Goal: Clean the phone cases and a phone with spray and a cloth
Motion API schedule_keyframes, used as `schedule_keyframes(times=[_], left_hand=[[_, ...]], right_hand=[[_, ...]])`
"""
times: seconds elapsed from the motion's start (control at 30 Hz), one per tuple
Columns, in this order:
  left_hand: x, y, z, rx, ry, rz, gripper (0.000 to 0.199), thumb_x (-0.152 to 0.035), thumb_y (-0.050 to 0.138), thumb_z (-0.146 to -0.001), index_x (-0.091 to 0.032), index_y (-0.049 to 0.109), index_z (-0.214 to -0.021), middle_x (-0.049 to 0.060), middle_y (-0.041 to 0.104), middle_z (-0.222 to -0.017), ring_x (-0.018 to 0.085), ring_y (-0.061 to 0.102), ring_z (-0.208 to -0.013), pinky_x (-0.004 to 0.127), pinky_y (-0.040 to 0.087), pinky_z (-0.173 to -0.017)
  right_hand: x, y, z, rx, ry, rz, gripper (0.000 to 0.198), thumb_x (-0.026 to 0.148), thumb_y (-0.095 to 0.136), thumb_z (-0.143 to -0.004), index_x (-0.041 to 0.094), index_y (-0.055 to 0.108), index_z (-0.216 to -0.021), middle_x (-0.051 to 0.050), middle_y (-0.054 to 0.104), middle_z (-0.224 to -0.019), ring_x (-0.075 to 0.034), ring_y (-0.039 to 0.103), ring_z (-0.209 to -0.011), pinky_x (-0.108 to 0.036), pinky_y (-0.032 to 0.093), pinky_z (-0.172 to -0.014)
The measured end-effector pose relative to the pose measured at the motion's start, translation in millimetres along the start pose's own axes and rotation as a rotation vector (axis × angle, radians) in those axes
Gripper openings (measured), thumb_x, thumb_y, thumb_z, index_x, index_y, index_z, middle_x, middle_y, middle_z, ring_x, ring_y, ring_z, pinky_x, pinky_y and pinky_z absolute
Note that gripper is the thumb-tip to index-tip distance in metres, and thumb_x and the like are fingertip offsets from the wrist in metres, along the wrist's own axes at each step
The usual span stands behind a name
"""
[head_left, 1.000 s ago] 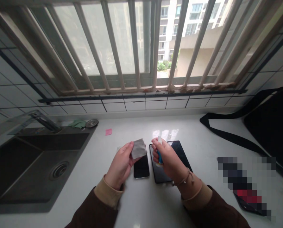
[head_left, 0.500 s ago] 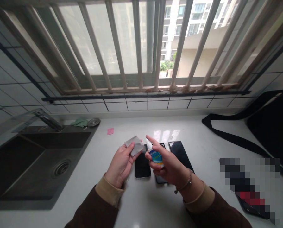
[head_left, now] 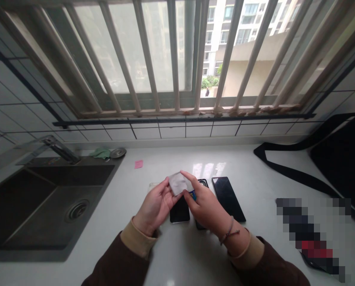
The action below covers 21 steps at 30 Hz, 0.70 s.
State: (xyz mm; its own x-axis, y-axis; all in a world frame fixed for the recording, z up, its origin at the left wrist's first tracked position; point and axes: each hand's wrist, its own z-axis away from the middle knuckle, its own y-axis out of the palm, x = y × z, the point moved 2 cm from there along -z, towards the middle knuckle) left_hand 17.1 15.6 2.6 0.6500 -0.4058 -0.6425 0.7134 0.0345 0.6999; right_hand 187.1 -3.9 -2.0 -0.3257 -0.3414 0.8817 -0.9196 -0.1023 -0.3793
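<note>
1. Head view: your left hand (head_left: 155, 204) is pinching a small grey cloth (head_left: 177, 182) between thumb and fingertips, holding it up above the white counter (head_left: 255, 174).
2. Your right hand (head_left: 205, 202) is wrapping around a small spray bottle (head_left: 192, 193), mostly hidden in the palm, with the forefinger reaching over its top.
3. The cloth is sitting just left of the right-hand grip and touching its forefinger, so the bottle's top is facing the cloth.
4. Three dark phones (head_left: 228, 192) are lying flat beneath and to the right of both grips, long axes running away from you.
</note>
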Motion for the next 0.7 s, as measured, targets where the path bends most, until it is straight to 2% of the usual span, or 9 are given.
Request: schedule_keyframes(times=[0.07,0.17,0.3,0.4,0.47,0.63,0.7], left_hand=[[0.4,1.5,1.5,0.023,-0.02,0.008,0.033,-0.028,0.051,-0.11,-0.008,0.072,-0.126,0.021,0.074,-0.134,0.028,0.068,-0.133,0.041,0.059,-0.113],[0.8,2.4,2.9,0.045,-0.027,0.025,0.037,-0.034,0.051,-0.111,-0.009,0.07,-0.13,0.02,0.071,-0.141,0.027,0.064,-0.139,0.038,0.057,-0.114],[0.9,2.8,3.9,0.072,-0.027,0.043,0.042,-0.039,0.052,-0.111,-0.01,0.067,-0.136,0.02,0.068,-0.146,0.028,0.062,-0.141,0.038,0.054,-0.117],[0.7,2.8,4.2,0.085,-0.029,0.043,0.045,-0.041,0.052,-0.111,-0.009,0.066,-0.139,0.02,0.066,-0.148,0.028,0.062,-0.141,0.038,0.054,-0.116],[0.5,2.8,4.2,0.089,-0.03,0.041,0.046,-0.041,0.051,-0.111,-0.008,0.066,-0.139,0.021,0.066,-0.148,0.028,0.062,-0.141,0.038,0.055,-0.115],[-0.2,4.2,4.7,0.114,-0.03,0.021,0.049,-0.045,0.05,-0.111,-0.008,0.067,-0.138,0.021,0.07,-0.141,0.029,0.064,-0.139,0.038,0.055,-0.114],[-0.2,4.7,5.1,0.112,-0.028,0.017,0.05,-0.046,0.049,-0.111,-0.008,0.067,-0.138,0.021,0.071,-0.141,0.029,0.064,-0.138,0.038,0.055,-0.114]], right_hand=[[-1.8,2.2,0.4,0.013,-0.039,0.036,0.059,0.027,0.055,-0.105,0.038,0.046,-0.162,-0.006,0.06,-0.159,-0.029,0.059,-0.144,-0.05,0.046,-0.12],[-3.2,3.7,0.4,0.001,-0.058,0.081,0.055,0.026,0.054,-0.106,0.036,0.049,-0.159,-0.008,0.064,-0.155,-0.03,0.063,-0.14,-0.05,0.049,-0.117],[-2.4,5.1,1.0,0.011,-0.01,0.134,0.043,0.029,0.052,-0.107,0.028,0.054,-0.15,-0.012,0.075,-0.132,-0.031,0.075,-0.114,-0.046,0.056,-0.1],[-1.0,5.4,1.8,0.024,0.028,0.137,0.037,0.032,0.051,-0.108,0.026,0.056,-0.144,-0.011,0.079,-0.114,-0.03,0.077,-0.099,-0.042,0.058,-0.089],[-0.5,5.0,1.7,0.019,0.023,0.124,0.037,0.032,0.052,-0.108,0.026,0.056,-0.144,-0.011,0.079,-0.118,-0.03,0.077,-0.103,-0.043,0.057,-0.091],[-0.7,3.4,0.5,-0.026,-0.062,0.057,0.048,0.031,0.053,-0.108,0.033,0.049,-0.156,-0.009,0.066,-0.151,-0.03,0.066,-0.136,-0.047,0.051,-0.112],[-0.7,3.5,0.8,-0.023,-0.082,0.043,0.049,0.031,0.053,-0.108,0.034,0.048,-0.157,-0.008,0.063,-0.155,-0.029,0.063,-0.139,-0.047,0.05,-0.115]])
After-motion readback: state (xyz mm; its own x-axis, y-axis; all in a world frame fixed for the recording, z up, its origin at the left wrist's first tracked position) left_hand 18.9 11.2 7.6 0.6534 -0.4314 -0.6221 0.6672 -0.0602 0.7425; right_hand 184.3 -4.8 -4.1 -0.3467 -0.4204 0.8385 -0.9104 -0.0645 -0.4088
